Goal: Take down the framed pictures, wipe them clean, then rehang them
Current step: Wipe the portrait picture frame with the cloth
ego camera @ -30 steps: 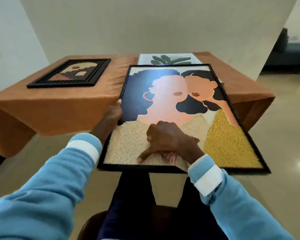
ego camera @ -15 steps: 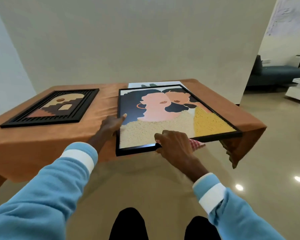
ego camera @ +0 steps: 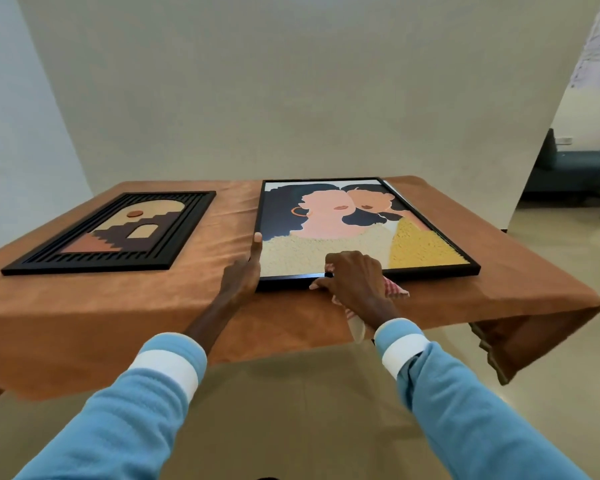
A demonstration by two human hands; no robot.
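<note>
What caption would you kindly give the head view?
Left grip touches the portrait on the table; right grip holds a cloth.

1. Your tablecloth (ego camera: 84, 306) is a matt, suede-like fabric with soft creases.
2. The portrait picture (ego camera: 326, 220) has a smooth black frame with a faint sheen. Its cream and yellow areas look grainy and rough.
3. The ribbed picture (ego camera: 111, 233) is matt black and deeply grooved, possibly wood, though you can't be sure from here.
4. The rag (ego camera: 395, 289) is thin striped cloth.
5. The floor (ego camera: 568, 393) is glossy, and your sleeves (ego camera: 465, 410) are a fleecy knit.
</note>
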